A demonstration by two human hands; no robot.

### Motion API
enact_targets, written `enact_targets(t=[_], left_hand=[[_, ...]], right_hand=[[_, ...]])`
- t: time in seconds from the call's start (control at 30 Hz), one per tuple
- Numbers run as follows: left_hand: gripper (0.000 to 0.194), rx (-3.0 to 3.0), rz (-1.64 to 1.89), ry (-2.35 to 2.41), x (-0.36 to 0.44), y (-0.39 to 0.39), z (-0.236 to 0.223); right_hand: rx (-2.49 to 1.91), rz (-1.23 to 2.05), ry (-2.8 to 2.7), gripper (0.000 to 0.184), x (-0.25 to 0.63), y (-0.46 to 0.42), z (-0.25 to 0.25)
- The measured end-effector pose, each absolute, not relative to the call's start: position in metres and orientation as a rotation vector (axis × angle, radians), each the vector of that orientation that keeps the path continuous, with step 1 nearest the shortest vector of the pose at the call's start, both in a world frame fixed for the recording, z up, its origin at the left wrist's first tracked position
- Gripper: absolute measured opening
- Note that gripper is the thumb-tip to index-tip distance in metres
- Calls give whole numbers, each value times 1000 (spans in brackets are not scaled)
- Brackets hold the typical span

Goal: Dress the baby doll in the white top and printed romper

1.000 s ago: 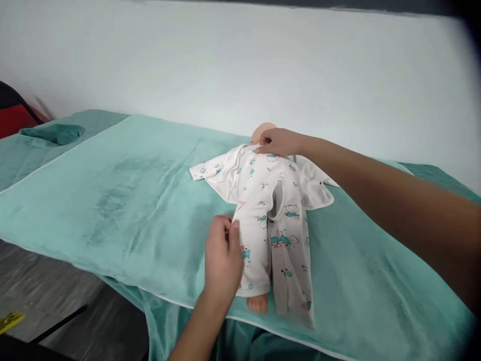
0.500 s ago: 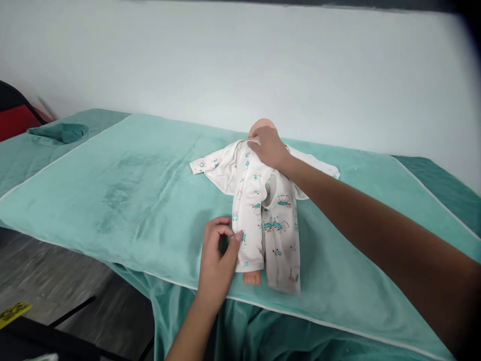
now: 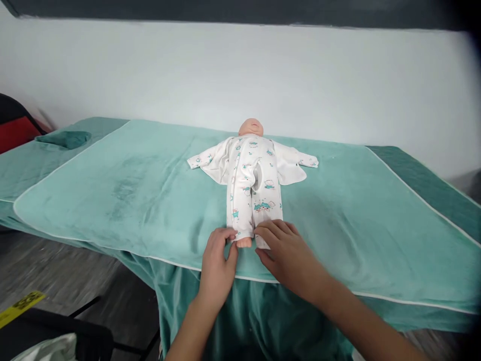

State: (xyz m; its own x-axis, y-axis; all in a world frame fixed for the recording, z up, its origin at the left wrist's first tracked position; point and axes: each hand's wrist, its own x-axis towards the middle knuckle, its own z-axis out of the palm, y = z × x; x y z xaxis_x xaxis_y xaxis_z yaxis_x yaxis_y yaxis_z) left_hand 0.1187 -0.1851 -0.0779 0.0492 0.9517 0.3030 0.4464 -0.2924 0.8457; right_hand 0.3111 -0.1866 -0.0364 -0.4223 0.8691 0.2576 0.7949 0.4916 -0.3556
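A baby doll [image 3: 251, 127] lies on its back on the green cover, head toward the wall. It is dressed in a white printed baby top [image 3: 218, 156], sleeves spread to both sides, and white printed baby pants [image 3: 240, 205]. My left hand [image 3: 218, 265] has its thumb and fingers curled at the cuff of the left-hand pant leg, beside the bare doll foot [image 3: 244, 242]. Over the end of the other leg, my right hand [image 3: 287, 255] has its fingers closed on the cuff. No foot shows at that cuff.
A green velvety cover [image 3: 150, 200] with white piping drapes over the table's front edge. Behind it rises a white wall [image 3: 240, 75]. A folded green cloth piece [image 3: 63, 139] lies at far left. A dark chair [image 3: 56, 326] with a yellow tag stands at lower left.
My right hand has moved from the doll's neck down to the right-hand pant cuff. My left hand has stayed by the left-hand leg, now at its cuff. The camera view has shifted.
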Motion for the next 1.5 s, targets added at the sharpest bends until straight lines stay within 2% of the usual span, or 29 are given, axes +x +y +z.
enact_targets(t=[0.13,0.47,0.67,0.83,0.97,1.13,1.33,1.5], left_hand=[[10,1629,1276,1342,119,-186,-70],[9,1438,1416,1251,112,-196,-75],[10,1393,1415,1298,108,-201,-87],[7,1396,1317,1325,104,-193,-88],[15,1672,1262,1516,94,-156,-85],[34,2220,1069,1609,111,-75,-81],[39,2332,1005,1677,156,-6,-86],[36,2372,1031,1629,154,18,-90]], right_hand=[[-1438,110,-2262,11,291,-181,-48],[-1315,237,-2131,12,286,-178,-55],[-1269,179,-2071,13,281,-179,-64],[-1138,292,-2227,4,295,-184,-53],[-1118,397,-2000,21,339,-153,-47],[-1404,7,-1889,30,391,-66,-73],[-1273,26,-2143,27,383,-19,-85],[-1199,150,-2167,43,376,-3,-74]])
